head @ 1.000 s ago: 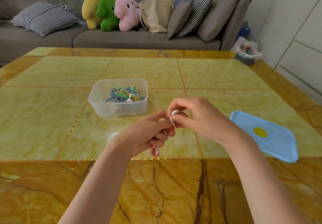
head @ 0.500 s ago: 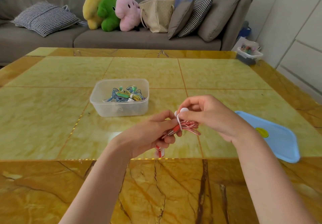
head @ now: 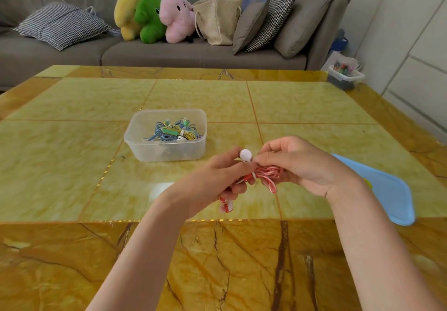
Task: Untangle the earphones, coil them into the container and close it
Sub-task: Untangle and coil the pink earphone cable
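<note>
Two hands: both work one red-and-white earphone cable just above the tabletop, nearer the person than the container.
Left hand: fingers curled round the bundled cable, with a short striped loop hanging out below the fist; this grip anchors the coil.
Right hand: thumb and fingers pinch the strands at the right end of the bundle, the looped cable showing beneath them.
Earbud: one white bud pokes up between the two hands; the second bud cannot be made out.
Step in hand: judged to be finishing the coil before it goes into the container.
How to do it well: the left hand should hold the loops flat and even while the right feeds cable without twisting it; the loose end wants tucking round the waist of the coil so it does not spring apart on release.
Container: clear, open, beyond the hands and slightly left, already holding blue, green and yellow cables; the new coil likely fits best in the bare near corner.
Lid: blue, flat on the tabletop to the right of the container, partly hidden by the right forearm, within easy reach for closing.
</note>
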Tool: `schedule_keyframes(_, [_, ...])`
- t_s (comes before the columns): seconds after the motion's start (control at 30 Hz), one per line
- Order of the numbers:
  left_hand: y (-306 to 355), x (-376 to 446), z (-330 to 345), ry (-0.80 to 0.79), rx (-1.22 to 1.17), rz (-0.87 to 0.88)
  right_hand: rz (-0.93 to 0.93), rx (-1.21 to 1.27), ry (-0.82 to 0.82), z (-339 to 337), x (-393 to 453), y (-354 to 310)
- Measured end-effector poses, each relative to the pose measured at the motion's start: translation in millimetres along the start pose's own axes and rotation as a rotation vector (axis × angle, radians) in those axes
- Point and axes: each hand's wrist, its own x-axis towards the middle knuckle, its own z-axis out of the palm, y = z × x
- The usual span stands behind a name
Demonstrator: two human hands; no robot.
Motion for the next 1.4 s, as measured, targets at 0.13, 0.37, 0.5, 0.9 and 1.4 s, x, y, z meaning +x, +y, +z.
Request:
schedule_keyframes(0.13, [6.1,-4.3,-5.8,-0.085,-0.143,0.058,0.026,0.213,-0.128,-4.7,1.1,-0.6])
schedule_keyframes(0.37, [7.8,-3.9,-12.4,-0.083,-0.529,0.182,-0.053,0.49,-0.243,9.3,11.2,6.2])
schedule_keyframes(0.5, [2.8,7.5,-12.6,0.29,-0.517,0.079,-0.27,0.091,0.223,35.1,19.4,15.1])
schedule_keyframes(0.9, [-10.9,14.2,-14.2,0.559,-0.176,-0.086,-0.905,-0.927,0.513,60.8,28.8,34.4])
schedule_keyframes(1.4, [-12.5,-0.9,-34.5,0.465,0.167,-0.191,-0.632,-0.644,0.253,61.1,35.8,34.2])
